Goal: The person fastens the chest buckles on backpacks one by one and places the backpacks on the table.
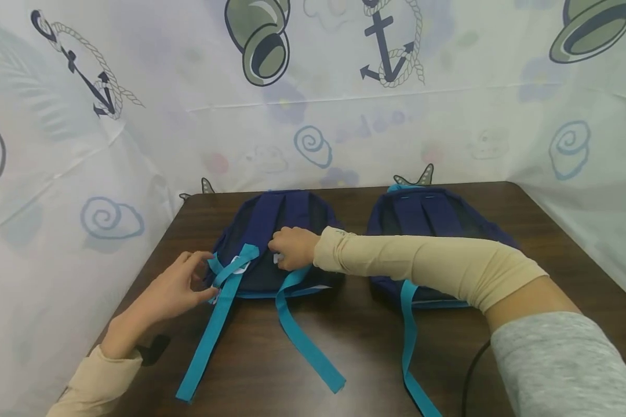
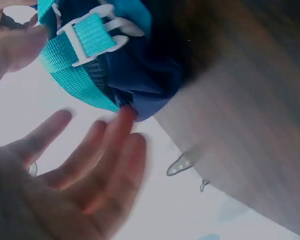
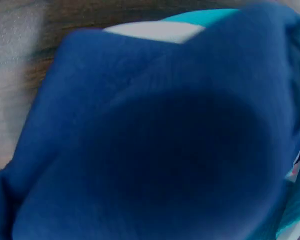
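A dark blue backpack (image 1: 255, 231) lies on the table, its shoulder straps facing up. My left hand (image 1: 174, 286) is at its left lower side, thumb and forefinger apart and the fingertips by the teal webbing strap (image 1: 214, 330). Extended, blurred fingers (image 2: 127, 165) show in the left wrist view, below a white plastic buckle (image 2: 77, 45) threaded with teal webbing. Across the backpack's right strap reaches my right hand (image 1: 294, 248), its curled fingers gripping the strap's lower end. A small whitish piece shows beside those fingers. Dark blue fabric (image 3: 155, 150) fills most of the right wrist view, hiding the hand.
Another dark blue backpack (image 1: 422, 214) lies to the right, partly covered by my right forearm, with a teal strap (image 1: 409, 347) hanging toward me. A black cable (image 1: 472, 370) runs near the front edge. Behind the brown table (image 1: 365, 347) hangs a patterned white cloth (image 1: 344, 116).
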A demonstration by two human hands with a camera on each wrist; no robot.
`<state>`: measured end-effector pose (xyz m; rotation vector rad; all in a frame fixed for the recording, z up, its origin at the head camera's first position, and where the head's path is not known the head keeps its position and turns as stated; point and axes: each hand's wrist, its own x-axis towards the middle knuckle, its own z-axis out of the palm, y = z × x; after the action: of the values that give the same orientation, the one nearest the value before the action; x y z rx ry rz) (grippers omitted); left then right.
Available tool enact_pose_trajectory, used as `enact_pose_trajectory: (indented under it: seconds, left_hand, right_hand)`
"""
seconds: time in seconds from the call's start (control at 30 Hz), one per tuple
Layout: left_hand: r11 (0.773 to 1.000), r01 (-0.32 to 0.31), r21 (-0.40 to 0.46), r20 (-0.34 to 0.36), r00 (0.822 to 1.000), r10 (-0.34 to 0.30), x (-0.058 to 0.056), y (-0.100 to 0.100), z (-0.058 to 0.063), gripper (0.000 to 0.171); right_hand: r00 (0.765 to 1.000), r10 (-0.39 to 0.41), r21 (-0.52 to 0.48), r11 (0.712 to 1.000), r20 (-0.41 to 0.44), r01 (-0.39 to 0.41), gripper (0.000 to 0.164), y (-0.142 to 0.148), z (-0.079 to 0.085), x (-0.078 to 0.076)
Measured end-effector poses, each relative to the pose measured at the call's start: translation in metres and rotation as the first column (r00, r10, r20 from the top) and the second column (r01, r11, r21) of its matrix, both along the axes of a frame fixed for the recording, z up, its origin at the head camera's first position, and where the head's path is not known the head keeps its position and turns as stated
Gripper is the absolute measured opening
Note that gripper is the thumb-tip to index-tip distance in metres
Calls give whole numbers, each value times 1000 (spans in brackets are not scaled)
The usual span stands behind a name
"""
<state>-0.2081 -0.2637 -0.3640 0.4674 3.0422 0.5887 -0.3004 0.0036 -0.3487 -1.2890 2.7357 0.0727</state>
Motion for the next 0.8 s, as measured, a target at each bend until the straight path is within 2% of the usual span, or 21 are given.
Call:
enact_pose_trajectory:
  seconds: [0.13,0.2,0.3,0.43,0.57,0.63,0.7,0.73,0.8]
  left_hand:
    - [999,-10,-34,108,994,14,5,-2,-9,60]
    - [999,-29,-36,128,991,33,5,0,-13,56]
    - [998,-57,-28,99,993,59,7,2,-17,43]
    - [998,-58,-3,67,996,58,10,0,-15,29]
    - [993,-24,114,89,996,14,10,-7,-8,26]
    - [971,3,239,123,992,-33,7,-10,-4,26]
    - [927,13,374,159,984,-78,1,-12,-1,25]
    - [896,10,443,173,980,-97,-2,-12,0,24]
    - [821,-17,571,208,970,-125,-9,-11,3,22]
  right_hand:
    - [998,-53,47,997,-43,55,32,0,-1,2]
    - [995,-74,62,995,-61,77,32,0,-2,2]
    - [995,-64,72,995,-72,70,28,-1,-4,3]
    - [998,-29,62,998,-64,33,24,0,-8,2]
    - [1000,8,18,1000,-31,-7,24,5,-8,-1]
    - [999,36,1,999,-16,-36,25,9,-7,-4]
    - [998,58,-3,998,-10,-58,26,11,-6,-6]
    - [998,69,-1,998,-10,-69,27,12,-6,-7]
    - [996,91,10,996,-16,-91,28,13,-6,-8]
